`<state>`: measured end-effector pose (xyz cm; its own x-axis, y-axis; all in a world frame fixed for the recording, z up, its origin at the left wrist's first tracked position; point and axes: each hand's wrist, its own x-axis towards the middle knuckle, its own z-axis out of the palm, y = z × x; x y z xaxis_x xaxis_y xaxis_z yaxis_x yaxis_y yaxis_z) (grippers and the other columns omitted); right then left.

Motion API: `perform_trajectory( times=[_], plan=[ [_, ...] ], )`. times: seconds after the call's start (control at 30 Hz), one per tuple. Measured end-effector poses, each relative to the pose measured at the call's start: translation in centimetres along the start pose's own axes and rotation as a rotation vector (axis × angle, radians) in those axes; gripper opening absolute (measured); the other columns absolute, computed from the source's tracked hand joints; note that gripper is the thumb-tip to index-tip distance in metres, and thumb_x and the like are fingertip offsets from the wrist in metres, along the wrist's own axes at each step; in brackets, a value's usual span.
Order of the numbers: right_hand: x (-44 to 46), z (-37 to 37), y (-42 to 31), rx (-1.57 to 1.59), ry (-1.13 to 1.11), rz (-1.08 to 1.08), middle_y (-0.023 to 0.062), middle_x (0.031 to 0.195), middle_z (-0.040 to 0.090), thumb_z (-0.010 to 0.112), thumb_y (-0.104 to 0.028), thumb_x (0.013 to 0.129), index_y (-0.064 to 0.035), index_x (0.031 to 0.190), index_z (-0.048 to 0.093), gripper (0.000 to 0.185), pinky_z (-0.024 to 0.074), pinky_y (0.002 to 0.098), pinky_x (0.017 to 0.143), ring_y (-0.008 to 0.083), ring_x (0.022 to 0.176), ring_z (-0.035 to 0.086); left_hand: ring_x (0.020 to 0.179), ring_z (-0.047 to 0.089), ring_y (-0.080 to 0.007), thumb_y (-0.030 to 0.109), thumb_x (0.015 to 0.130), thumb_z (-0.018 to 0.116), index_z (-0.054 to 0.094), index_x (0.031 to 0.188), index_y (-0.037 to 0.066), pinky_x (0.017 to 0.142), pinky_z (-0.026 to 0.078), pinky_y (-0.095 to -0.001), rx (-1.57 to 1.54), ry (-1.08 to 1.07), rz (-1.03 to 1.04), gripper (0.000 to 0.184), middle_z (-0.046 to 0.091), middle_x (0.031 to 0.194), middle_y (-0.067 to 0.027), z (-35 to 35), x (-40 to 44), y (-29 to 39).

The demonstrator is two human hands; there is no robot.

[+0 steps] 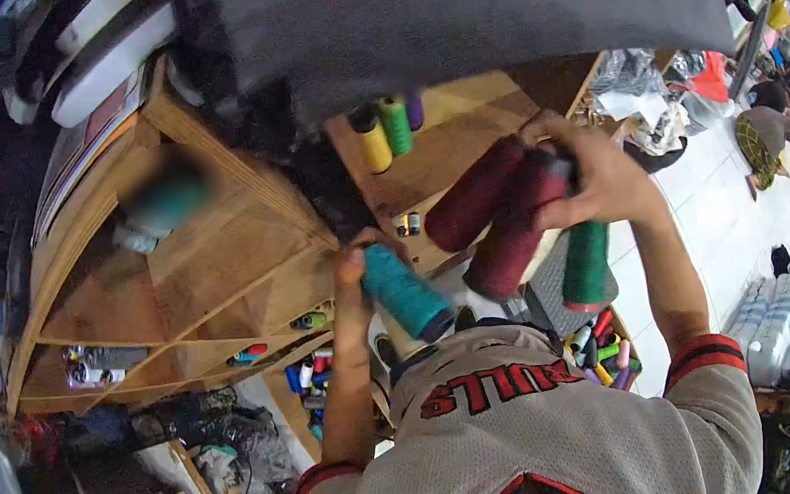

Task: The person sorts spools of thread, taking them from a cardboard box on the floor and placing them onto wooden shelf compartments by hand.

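My left hand (355, 278) is wrapped round a teal thread cone (403, 289), which tilts down to the right. My right hand (599, 173) has its fingers curved over the tops of two maroon thread cones, one (475, 197) behind and one (522, 229) in front. Below that hand hangs a green thread cone (585, 266), close to the palm; how it is held is hidden. Beyond the hands, yellow (372, 141) and green (395, 127) cones stand on a wooden shelf (486, 103).
Wooden compartments (215, 262) with small spools extend to the left. Boxes of coloured spools (609, 353) lie low by my body. A dark grey surface (483, 12) spans the top. Bags and cloth (662, 98) lie at the right, with a person (771, 133) beyond on the tiled floor.
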<state>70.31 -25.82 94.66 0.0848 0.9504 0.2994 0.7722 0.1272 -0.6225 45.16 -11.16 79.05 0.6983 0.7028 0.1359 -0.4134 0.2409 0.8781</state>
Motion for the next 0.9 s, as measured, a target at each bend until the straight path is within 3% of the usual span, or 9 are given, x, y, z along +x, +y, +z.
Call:
perform_trajectory(
  times=[0.2, 0.27, 0.3, 0.4, 0.47, 0.6, 0.67, 0.77, 0.9],
  plan=[
    [8.7, 9.6, -4.6, 0.186, -0.601, -0.14, 0.0194, 0.109, 0.058, 0.078, -0.047, 0.064, 0.001, 0.116, 0.049, 0.076, 0.045, 0.0359, 0.087, 0.0307, 0.1, 0.058, 0.056, 0.05, -0.0258, 0.054, 0.082, 0.048, 0.056, 0.093, 0.0, 0.058, 0.044, -0.0376, -0.839, 0.57, -0.402, 0.055, 0.058, 0.075, -0.0126, -8.5, -8.1, 1.3],
    [11.3, 12.5, -6.3, 0.211, -0.685, -0.198, 0.0198, 0.111, 0.058, 0.075, -0.049, 0.067, -0.0005, 0.119, 0.048, 0.076, 0.0443, 0.0363, 0.088, 0.0299, 0.103, 0.057, 0.045, 0.045, -0.0276, 0.054, 0.084, 0.044, 0.057, 0.09, 0.0, 0.051, 0.042, -0.0391, -0.841, 0.285, -0.241, 0.056, 0.055, 0.065, -0.0141, -9.9, -9.1, 3.0],
    [12.1, 14.0, -7.1, 0.226, -0.729, -0.224, 0.02, 0.112, 0.057, 0.074, -0.05, 0.068, -0.0012, 0.12, 0.048, 0.075, 0.0439, 0.0366, 0.089, 0.0295, 0.105, 0.056, 0.042, 0.043, -0.0272, 0.055, 0.085, 0.042, 0.057, 0.087, 0.0, 0.047, 0.04, -0.0395, -0.71, -0.075, -0.067, 0.056, 0.052, 0.06, -0.0142, -9.8, -9.1, 4.4],
    [14.2, 18.2, -9.4, 0.33, -0.723, -0.289, 0.02, 0.111, 0.059, 0.064, -0.061, 0.072, -0.0047, 0.121, 0.049, 0.076, 0.0439, 0.0377, 0.09, 0.0304, 0.103, 0.057, 0.039, 0.04, -0.0232, 0.055, 0.086, 0.04, 0.058, 0.078, 0.001, 0.037, 0.03, -0.0374, -0.598, -0.338, 0.075, 0.058, 0.046, 0.051, -0.0135, -10.9, -11.7, 7.6],
    [15.1, 21.6, -9.4, 0.336, -0.641, -0.338, 0.0179, 0.116, 0.057, 0.067, -0.054, 0.073, -0.0045, 0.122, 0.049, 0.072, 0.0422, 0.0369, 0.092, 0.0288, 0.107, 0.055, 0.039, 0.04, -0.0221, 0.057, 0.086, 0.039, 0.057, 0.078, 0.001, 0.037, 0.029, -0.0352, -0.541, -0.346, 0.074, 0.06, 0.046, 0.052, -0.0129, -13.5, -13.0, 8.1],
    [17.1, 24.0, -12.0, 0.319, -0.671, -0.3, 0.0154, 0.117, 0.056, 0.073, -0.043, 0.072, -0.0044, 0.122, 0.049, 0.068, 0.0412, 0.0358, 0.093, 0.0263, 0.11, 0.053, 0.041, 0.047, -0.0209, 0.058, 0.086, 0.039, 0.058, 0.086, 0.005, 0.037, 0.036, -0.0303, -0.427, -0.069, 0.099, 0.057, 0.053, 0.056, -0.0154, -16.9, -15.3, 8.1],
    [18.1, 24.6, -12.5, 0.273, -0.582, -0.296, 0.015, 0.116, 0.057, 0.074, -0.043, 0.072, -0.0042, 0.122, 0.05, 0.068, 0.0413, 0.0353, 0.093, 0.0253, 0.11, 0.053, 0.043, 0.047, -0.0226, 0.057, 0.087, 0.038, 0.053, 0.079, 0.003, 0.038, 0.036, -0.0327, 0.18, 0.13, 0.186, 0.057, 0.05, 0.054, -0.0144, -17.8, -16.3, 9.6],
    [20.3, 24.3, -13.4, 0.123, -0.329, -0.329, 0.0192, 0.108, 0.06, 0.072, -0.049, 0.072, -0.0015, 0.117, 0.052, 0.069, 0.0433, 0.0369, 0.091, 0.0291, 0.104, 0.057, 0.045, 0.046, -0.0234, 0.056, 0.087, 0.038, 0.054, 0.085, 0.001, 0.04, 0.037, -0.036, -0.396, -0.139, 0.189, 0.057, 0.05, 0.058, -0.0155, -20.5, -14.7, 10.5],
    [23.7, 23.8, -15.6, -0.199, -0.22, -0.111, 0.017, 0.101, 0.065, 0.066, -0.038, 0.08, -0.0024, 0.118, 0.053, 0.054, 0.044, 0.0401, 0.089, 0.0306, 0.103, 0.058, 0.041, 0.042, -0.0217, 0.052, 0.083, 0.042, 0.053, 0.077, 0.001, 0.037, 0.032, -0.0322, -0.38, -0.069, 0.119, 0.052, 0.049, 0.065, -0.0118, -22.1, -14.9, 11.4]
  ],
)
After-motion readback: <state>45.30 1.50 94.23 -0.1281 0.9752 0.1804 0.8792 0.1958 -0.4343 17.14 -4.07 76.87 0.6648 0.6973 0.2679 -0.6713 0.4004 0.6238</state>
